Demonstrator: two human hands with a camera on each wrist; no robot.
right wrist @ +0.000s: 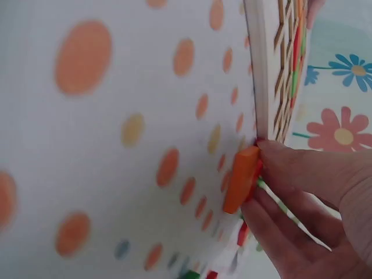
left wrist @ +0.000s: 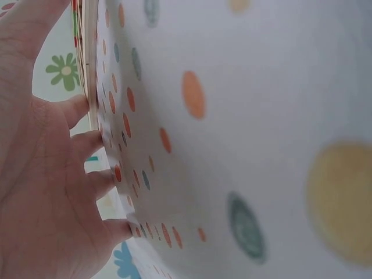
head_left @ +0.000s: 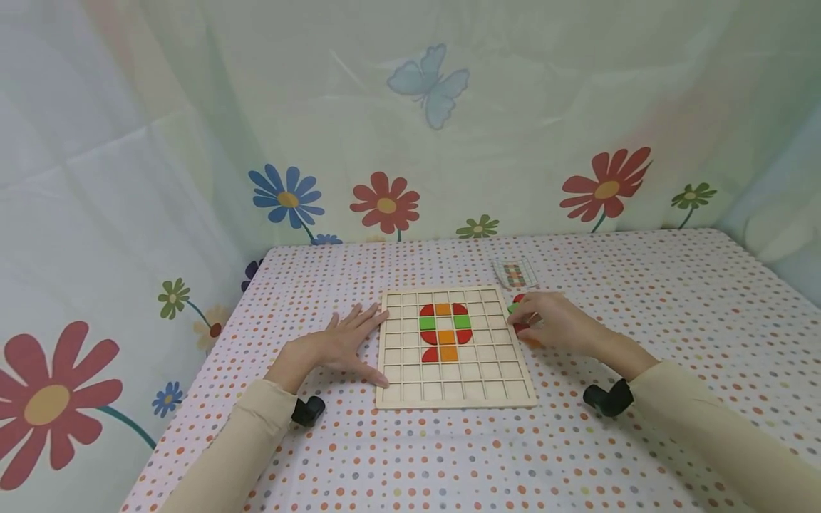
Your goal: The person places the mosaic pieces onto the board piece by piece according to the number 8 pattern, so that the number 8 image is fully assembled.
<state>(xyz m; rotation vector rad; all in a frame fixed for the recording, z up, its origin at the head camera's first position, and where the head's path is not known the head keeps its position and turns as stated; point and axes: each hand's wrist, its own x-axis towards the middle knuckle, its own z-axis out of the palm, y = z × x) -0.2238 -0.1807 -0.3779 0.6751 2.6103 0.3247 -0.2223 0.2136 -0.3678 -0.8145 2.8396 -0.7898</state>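
Note:
A square wooden grid board [head_left: 410, 392] lies on the table, with red, orange and green tiles set in its middle squares. My left hand [head_left: 343, 347] is spread at the board's left edge, thumb and a fingertip touching the frame. In the left wrist view the left hand's fingers [left wrist: 96, 183] are straight. By the board's right edge, my right hand [head_left: 556, 322] is bent over loose tiles. Seen from the right wrist, its thumb and fingertips pinch a red tile [right wrist: 254, 181], partly hidden behind an orange tile [right wrist: 239, 180].
A small pattern card [head_left: 522, 273] showing a coloured grid lies behind the board, to the right. Loose green [head_left: 512, 308] and red [head_left: 519, 298] tiles sit by the right hand. A dotted cloth [head_left: 436, 463] covers the table, and a flowered curtain [head_left: 513, 142] hangs behind it.

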